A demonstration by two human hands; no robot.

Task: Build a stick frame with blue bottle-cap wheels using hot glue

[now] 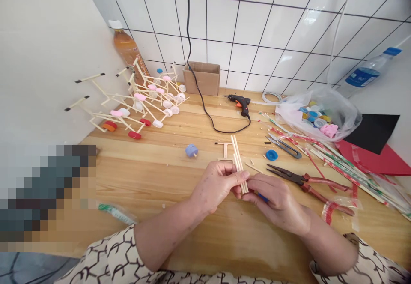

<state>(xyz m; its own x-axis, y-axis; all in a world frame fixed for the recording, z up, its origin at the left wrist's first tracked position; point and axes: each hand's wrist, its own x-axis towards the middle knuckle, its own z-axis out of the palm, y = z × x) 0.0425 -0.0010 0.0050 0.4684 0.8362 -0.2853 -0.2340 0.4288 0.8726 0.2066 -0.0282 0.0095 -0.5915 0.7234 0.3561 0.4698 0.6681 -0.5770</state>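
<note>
A small bundle of pale wooden sticks (238, 164) stands nearly upright in my left hand (218, 183), pinched between thumb and fingers; their top ends are uneven. My right hand (278, 202) is closed at the bottom ends of the same sticks, its fingertips against them. Something blue (263, 197) peeks out between the right thumb and fingers; its kind is hidden. Just beyond the sticks lies a small T-shaped stick frame (225, 150) with a black tip. A blue-purple bottle cap piece (192, 150) with a short stick through it rests to the left.
Stick-and-cap assemblies (138, 100) stand at back left by a tea bottle (126, 46). A glue gun (239, 103) lies near a cardboard box (202, 78). Pliers (303, 180), snips (284, 144), a blue cap (271, 155) and a bag of caps (321, 115) are right.
</note>
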